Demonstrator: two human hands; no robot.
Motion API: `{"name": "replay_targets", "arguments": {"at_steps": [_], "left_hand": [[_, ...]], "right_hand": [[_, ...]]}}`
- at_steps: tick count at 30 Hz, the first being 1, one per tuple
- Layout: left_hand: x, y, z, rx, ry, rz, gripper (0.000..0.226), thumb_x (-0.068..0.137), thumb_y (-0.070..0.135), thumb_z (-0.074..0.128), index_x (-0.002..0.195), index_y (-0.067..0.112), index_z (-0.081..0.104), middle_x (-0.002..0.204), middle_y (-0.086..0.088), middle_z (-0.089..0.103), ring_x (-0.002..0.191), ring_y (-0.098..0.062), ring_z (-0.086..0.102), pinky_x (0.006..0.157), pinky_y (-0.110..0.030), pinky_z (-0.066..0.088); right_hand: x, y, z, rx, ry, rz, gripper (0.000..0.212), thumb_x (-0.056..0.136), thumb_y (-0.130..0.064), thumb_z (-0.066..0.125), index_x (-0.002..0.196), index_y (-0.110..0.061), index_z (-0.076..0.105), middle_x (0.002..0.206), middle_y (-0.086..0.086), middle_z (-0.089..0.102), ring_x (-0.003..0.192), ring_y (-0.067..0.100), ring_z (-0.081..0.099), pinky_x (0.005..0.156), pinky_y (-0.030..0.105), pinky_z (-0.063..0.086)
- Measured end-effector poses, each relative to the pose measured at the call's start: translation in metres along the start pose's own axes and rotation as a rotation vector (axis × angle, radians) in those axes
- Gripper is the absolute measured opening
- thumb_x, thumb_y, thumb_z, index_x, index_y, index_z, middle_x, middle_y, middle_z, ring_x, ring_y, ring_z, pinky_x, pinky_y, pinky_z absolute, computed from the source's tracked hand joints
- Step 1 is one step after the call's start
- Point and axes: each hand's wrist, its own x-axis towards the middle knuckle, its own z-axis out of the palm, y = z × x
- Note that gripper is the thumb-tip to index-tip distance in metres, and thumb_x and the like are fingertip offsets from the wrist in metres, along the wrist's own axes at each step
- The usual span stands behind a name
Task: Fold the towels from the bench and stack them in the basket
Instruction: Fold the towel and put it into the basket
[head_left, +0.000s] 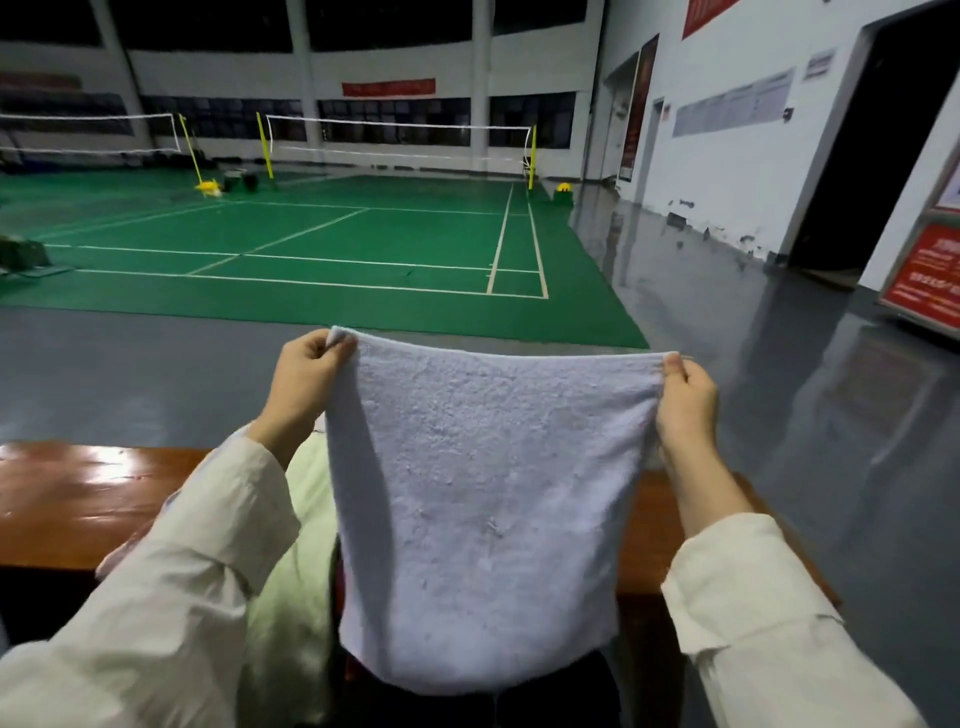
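Our sleeves (171, 597) fill the 2 bottom corners, and between them hangs 1 white towel (483, 493), held up flat in front of us above the wooden bench (78, 499). Our left hand (304, 382) pinches the top left corner between thumb and curled fingers. Our right hand (685, 397) pinches the top right corner, thumb on the near face and the other fingers hidden behind the cloth. The top edge sags a little between the 2 grips, and the lower edge hangs free close to our body. We see no crease across the near face, though we cannot tell whether the cloth is already doubled. We judge that this towel is at the very start of its folding: spread and squared, with no visible fold made yet. Just beside our left forearm a pale green cloth (306, 519) lies on the bench, partly covered by the white towel and our arm. We take it for another towel waiting its turn. The basket is not in view, so we cannot say how many towels, if any, are stacked in it. As we read it, most of the work lies ahead: folding this towel, setting it in the basket, and then handling the green one and whatever else the hanging cloth hides.
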Motion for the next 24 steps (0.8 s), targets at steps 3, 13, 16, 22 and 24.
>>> {"name": "replay_targets", "arguments": {"at_steps": [3,13,16,22,24], "left_hand": [[0.015,0.013,0.016,0.007,0.029,0.026,0.018,0.097,0.015,0.053,0.081,0.009,0.057,0.072,-0.002,0.048,0.067,-0.011,0.038,0.056,-0.021,0.034],[0.008,0.016,0.027,-0.059,0.016,0.102,0.025,0.099,0.021,0.050,0.075,0.022,0.057,0.068,0.012,0.051,0.070,-0.006,0.042,0.064,-0.027,0.032],[-0.036,-0.026,0.023,-0.018,0.002,0.034,0.026,0.099,0.014,0.049,0.075,0.021,0.058,0.060,0.020,0.056,0.062,0.006,0.046,0.061,-0.017,0.037],[-0.111,-0.132,0.015,0.119,-0.059,-0.167,0.021,0.096,0.006,0.050,0.083,-0.006,0.061,0.074,-0.005,0.056,0.074,-0.016,0.048,0.054,-0.013,0.037],[-0.122,-0.154,0.019,0.146,-0.059,-0.219,0.018,0.095,0.004,0.052,0.085,-0.006,0.063,0.077,-0.008,0.057,0.076,-0.017,0.048,0.056,-0.011,0.037]], "right_hand": [[0.016,-0.007,0.006,0.032,0.011,0.013,0.027,0.103,-0.024,0.040,0.104,-0.005,0.060,0.099,0.005,0.054,0.092,0.016,0.046,0.076,0.024,0.037],[0.017,-0.018,-0.008,0.150,0.181,-0.019,0.031,0.103,-0.025,0.039,0.110,-0.006,0.062,0.099,0.002,0.056,0.090,0.010,0.047,0.059,0.011,0.037],[-0.018,0.036,-0.016,0.123,0.176,0.089,0.032,0.103,-0.024,0.040,0.119,-0.004,0.060,0.108,0.002,0.057,0.100,0.012,0.049,0.075,0.016,0.035],[-0.098,0.139,-0.032,0.019,0.114,0.297,0.023,0.102,-0.025,0.040,0.102,-0.013,0.059,0.103,0.007,0.062,0.096,0.020,0.055,0.085,0.030,0.042],[-0.107,0.156,-0.033,-0.001,0.095,0.346,0.024,0.103,-0.025,0.039,0.102,-0.011,0.059,0.103,0.008,0.061,0.097,0.021,0.055,0.086,0.030,0.041]]}}
